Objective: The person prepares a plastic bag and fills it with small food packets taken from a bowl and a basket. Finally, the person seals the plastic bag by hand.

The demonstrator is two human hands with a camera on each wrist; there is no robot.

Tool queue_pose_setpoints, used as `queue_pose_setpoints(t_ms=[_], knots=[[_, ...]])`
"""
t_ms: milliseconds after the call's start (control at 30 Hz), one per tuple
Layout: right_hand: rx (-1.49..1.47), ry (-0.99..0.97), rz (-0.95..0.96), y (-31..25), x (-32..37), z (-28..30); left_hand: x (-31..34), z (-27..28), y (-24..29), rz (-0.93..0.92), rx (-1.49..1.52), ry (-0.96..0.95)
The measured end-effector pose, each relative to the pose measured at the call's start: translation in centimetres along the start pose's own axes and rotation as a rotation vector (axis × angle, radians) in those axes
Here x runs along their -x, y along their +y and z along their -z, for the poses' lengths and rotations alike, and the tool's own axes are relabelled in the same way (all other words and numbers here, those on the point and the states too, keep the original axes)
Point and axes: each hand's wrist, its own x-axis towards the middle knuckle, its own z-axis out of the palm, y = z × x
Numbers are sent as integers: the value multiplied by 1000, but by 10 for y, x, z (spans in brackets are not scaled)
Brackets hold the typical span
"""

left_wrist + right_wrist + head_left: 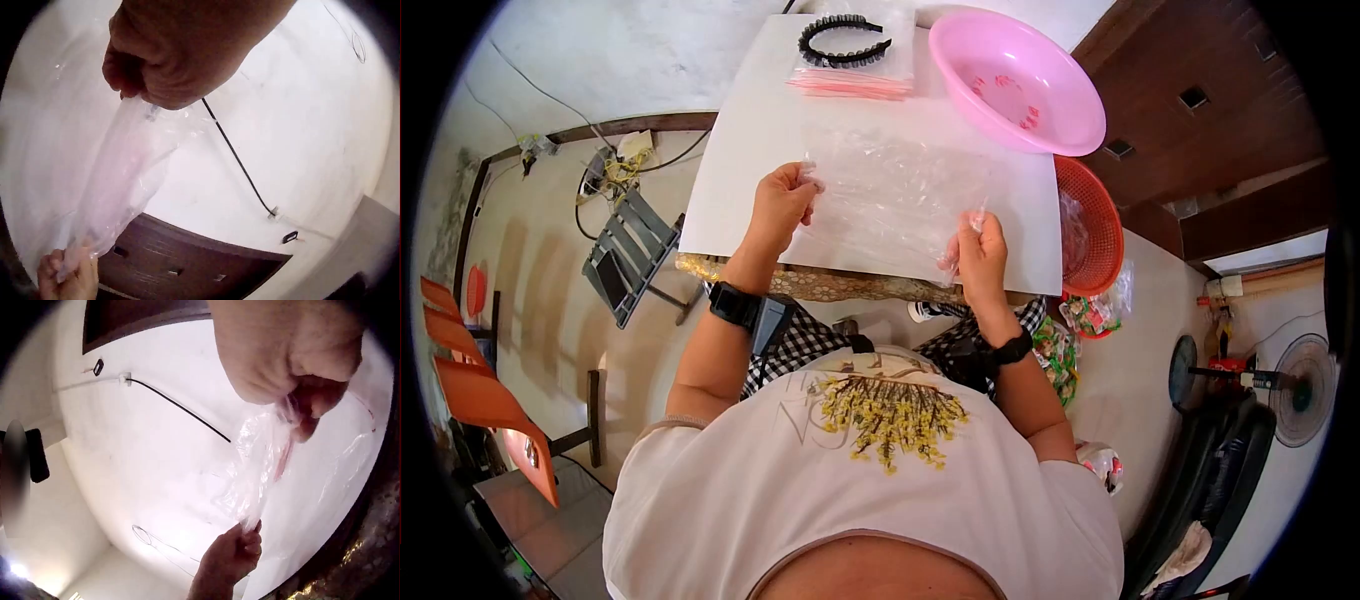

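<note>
A clear plastic bag (890,195) is stretched flat between both hands above the white tabletop (735,160). My left hand (783,207) pinches one end of it, thumb against curled fingers. At the opposite end, my right hand (982,255) grips a bunched bit of the film. In the left wrist view the bag (122,169) spans from one hand to the other, creased and shiny. The right wrist view shows the bag (250,465) gathered in the right fingers, with the left hand (230,556) at its far end.
Behind the bag lies a stack of pink-edged clear packets (855,85) with a black headband (840,57) on top. A pink basin (1040,60) stands at the back right. Below the table's right side is a red basket (1105,225) holding clear plastic.
</note>
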Motion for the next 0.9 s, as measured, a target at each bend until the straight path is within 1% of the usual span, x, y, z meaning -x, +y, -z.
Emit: queue_pose_setpoints(t_ms=[67,167,267,367,400,467,500,567,667,700,767,867,900], knots=[[163,-2,-76,-10,-2,7,5,-10,7,-18,-46,62],[704,253,416,-34,-5,11,4,-16,1,-38,-139,89],[866,145,756,-47,-11,4,-3,-12,-11,-49,-293,79],[871,-248,783,-33,-22,-7,-6,-9,-20,-86,-385,64],[922,-374,697,-23,-25,-9,-6,-8,-19,-95,-416,76],[1018,-441,541,6,-27,-11,-1,-6,-13,-113,-478,103],[1065,-474,462,9,-27,-14,3,-6,-9,-221,-595,178],[1121,-503,410,13,-27,-15,12,-7,4,-441,-823,327],[1168,-520,364,8,-26,-17,30,-28,41,-861,-852,267],[1178,-523,356,7,-26,-18,33,-36,45,-926,-843,83],[1191,-513,359,6,-25,-19,34,-56,47,-1013,-930,-234],[1193,-500,326,6,-26,-19,0,-69,26,-755,-1339,-489],[1190,-493,306,8,-26,-18,-10,-66,18,-743,-1354,-412]])
